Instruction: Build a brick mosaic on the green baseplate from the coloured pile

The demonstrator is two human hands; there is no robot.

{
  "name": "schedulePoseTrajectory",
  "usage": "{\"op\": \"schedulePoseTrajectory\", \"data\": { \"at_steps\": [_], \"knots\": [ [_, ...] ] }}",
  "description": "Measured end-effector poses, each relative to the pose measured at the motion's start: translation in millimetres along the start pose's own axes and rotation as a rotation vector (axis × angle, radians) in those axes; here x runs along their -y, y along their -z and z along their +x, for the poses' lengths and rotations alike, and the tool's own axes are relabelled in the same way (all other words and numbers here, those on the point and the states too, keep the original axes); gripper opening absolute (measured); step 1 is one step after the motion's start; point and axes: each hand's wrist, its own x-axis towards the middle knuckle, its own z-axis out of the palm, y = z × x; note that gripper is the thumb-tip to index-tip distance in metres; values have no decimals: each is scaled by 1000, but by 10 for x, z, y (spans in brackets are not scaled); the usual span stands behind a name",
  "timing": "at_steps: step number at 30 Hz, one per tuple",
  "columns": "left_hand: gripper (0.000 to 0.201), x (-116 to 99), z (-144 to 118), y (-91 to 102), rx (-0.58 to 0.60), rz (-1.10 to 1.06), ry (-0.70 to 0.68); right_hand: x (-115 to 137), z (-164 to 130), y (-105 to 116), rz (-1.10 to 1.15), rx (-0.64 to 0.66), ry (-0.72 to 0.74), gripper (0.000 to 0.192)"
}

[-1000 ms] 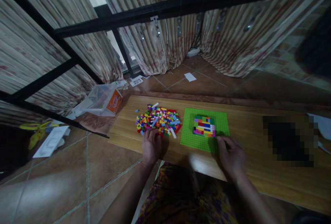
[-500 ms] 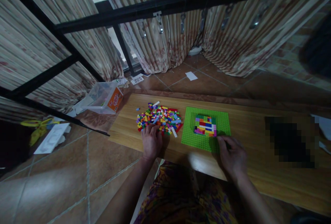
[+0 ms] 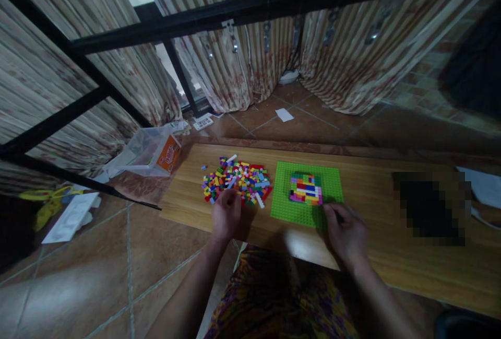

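Coloured bricks [image 3: 237,181] touching left hand [image 3: 226,216]

No readable text.
Orange label on clear box [image 3: 151,152] has print, too blurred; floor cards [image 3: 202,123] likewise.

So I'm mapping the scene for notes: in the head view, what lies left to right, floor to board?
Yellow scissors → clear box → brick pile → green baseplate → blurred dark patch.
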Motion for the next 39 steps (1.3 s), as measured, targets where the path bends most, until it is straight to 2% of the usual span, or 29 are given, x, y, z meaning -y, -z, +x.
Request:
{"op": "schedulePoseTrajectory", "data": {
  "at_steps": [4,9,15,24,29,34,39],
  "knots": [
    [14,-150,-59,-62,78,-218,54,45,5,6,0,-12,-7,38],
    [19,-285,-154,-265,156,-360,69,86,9,14,5,-10,-8,36],
    [19,-358,-249,-462,288,-394,77,69,14,4,6,-10,15,36],
    [6,-567,-229,-643,353,-401,48,106,15,25,-21,1,10,35],
    [10,-512,-212,-584,300,-253,-74,89,9,17,0,-4,9,35],
    [11,-267,-204,-395,218,-62,-166,70,1,11,-3,-13,7,36],
    [12,-20,-103,-182,104,88,-168,47,-6,17,-27,-11,23,37]
  ]
}}
